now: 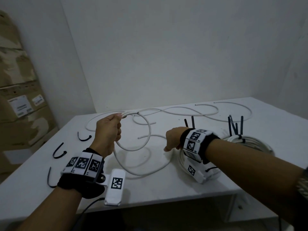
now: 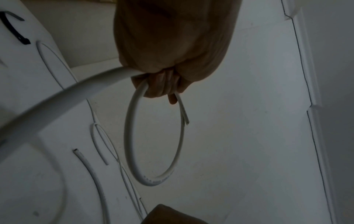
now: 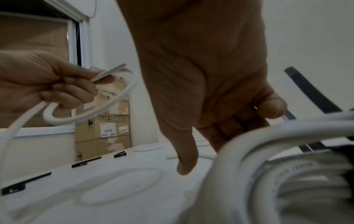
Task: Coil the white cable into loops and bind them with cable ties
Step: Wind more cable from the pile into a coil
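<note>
My left hand [image 1: 115, 128] is raised above the white table [image 1: 150, 190] and grips a white cable [image 1: 144, 144] gathered into a loop that hangs below the fist. The left wrist view shows the loop [image 2: 132, 136] hanging from the curled fingers [image 2: 164, 84], a cut end poking out beside it. My right hand [image 1: 172, 142] hovers low over the table, thumb [image 3: 184, 165] pointing down, fingers loosely curled with nothing visibly in them. It is beside a bound cable coil [image 3: 249, 151]. The held cable trails down onto the table towards that hand.
More loose white cable [image 1: 183, 110] snakes along the back of the table. A bound coil [image 1: 250, 142] with black tie tails [image 1: 235, 125] sticking up lies at the right. Loose black cable ties [image 1: 59, 152] lie at the left. Cardboard boxes [image 1: 20, 105] stand beyond the left edge.
</note>
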A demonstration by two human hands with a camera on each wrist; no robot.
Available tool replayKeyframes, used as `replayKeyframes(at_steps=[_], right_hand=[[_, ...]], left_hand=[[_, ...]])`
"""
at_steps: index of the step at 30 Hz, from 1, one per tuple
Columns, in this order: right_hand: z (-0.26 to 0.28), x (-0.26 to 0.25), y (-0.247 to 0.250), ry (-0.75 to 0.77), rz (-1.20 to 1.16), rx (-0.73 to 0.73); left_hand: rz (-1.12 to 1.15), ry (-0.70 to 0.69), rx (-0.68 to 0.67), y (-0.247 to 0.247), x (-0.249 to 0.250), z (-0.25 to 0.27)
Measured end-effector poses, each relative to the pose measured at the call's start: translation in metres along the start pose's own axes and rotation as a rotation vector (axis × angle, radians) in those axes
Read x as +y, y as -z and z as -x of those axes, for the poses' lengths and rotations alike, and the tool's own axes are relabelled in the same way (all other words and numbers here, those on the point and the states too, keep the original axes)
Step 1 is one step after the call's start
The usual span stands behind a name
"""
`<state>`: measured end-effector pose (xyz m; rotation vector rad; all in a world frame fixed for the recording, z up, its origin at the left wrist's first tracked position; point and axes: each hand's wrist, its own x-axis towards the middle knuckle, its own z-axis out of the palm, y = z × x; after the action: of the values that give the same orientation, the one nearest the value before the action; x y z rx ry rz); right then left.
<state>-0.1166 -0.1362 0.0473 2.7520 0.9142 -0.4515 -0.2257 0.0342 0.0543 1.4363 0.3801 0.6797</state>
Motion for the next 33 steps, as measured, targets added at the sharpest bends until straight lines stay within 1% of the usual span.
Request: replayKeyframes(at_steps=[3, 7, 8, 9, 10, 11, 12, 13, 14, 15, 16, 17, 18, 19, 22, 25, 30, 33], right_hand=[[-0.009, -0.002, -0.007, -0.014, 0.052, -0.070], [-0.006, -0.011, -0.005, -0.037, 0.046, -0.069], [-0.013, -0.012, -0.011, -0.042, 0.044, -0.078], [-0.029, -0.009, -0.017, -0.053, 0.044, -0.095], [-0.061, 0.001, -0.027, -0.089, 0.117, -0.094], [-0.114, 0.017, -0.048, -0.100, 0.192, -0.092], [-0.157, 0.033, -0.068, -0.099, 0.212, -0.087], [-0.175, 0.038, -0.073, -0.074, 0.177, -0.079], [-0.164, 0.034, -0.068, -0.071, 0.122, -0.071], [-0.121, 0.021, -0.050, -0.083, 0.046, -0.048], [-0.050, 0.001, -0.023, -0.038, -0.021, -0.019], [-0.017, -0.006, -0.012, -0.031, -0.116, -0.004], [-0.007, -0.007, -0.005, -0.033, -0.231, 0.031], [0.001, -0.005, 0.001, -0.034, -0.333, 0.037], [0.008, 0.003, 0.010, 0.032, -0.578, 0.125], [0.014, 0.008, 0.026, 0.133, -0.736, 0.249], [0.031, 0.019, 0.050, 0.342, -0.973, 0.523], [0.041, 0.027, 0.054, 0.428, -1.058, 0.639]], left_hand=[[0.017, 0.002, -0.019, 0.000, 0.001, 0.002], [0.035, 0.003, -0.038, -0.002, 0.004, 0.006], [0.040, 0.004, -0.041, -0.002, 0.005, 0.008], [0.048, 0.005, -0.041, -0.003, 0.005, 0.009], [0.055, 0.006, -0.041, -0.003, 0.006, 0.011], [0.060, 0.008, -0.044, -0.003, 0.007, 0.012], [0.064, 0.011, -0.045, -0.003, 0.008, 0.014], [0.066, 0.016, -0.045, -0.003, 0.008, 0.015], [0.068, 0.020, -0.044, -0.003, 0.009, 0.016], [0.067, 0.023, -0.044, -0.003, 0.009, 0.017], [0.065, 0.025, -0.044, -0.003, 0.008, 0.017], [0.057, 0.026, -0.044, -0.003, 0.008, 0.018], [0.047, 0.028, -0.043, -0.004, 0.008, 0.017], [0.038, 0.030, -0.040, -0.004, 0.008, 0.017], [0.000, 0.033, -0.039, -0.006, 0.013, 0.015], [-0.101, 0.002, -0.063, -0.009, 0.021, 0.014], [-0.239, -0.082, -0.136, -0.014, 0.034, 0.017], [-0.276, -0.114, -0.130, -0.021, 0.043, 0.020]])
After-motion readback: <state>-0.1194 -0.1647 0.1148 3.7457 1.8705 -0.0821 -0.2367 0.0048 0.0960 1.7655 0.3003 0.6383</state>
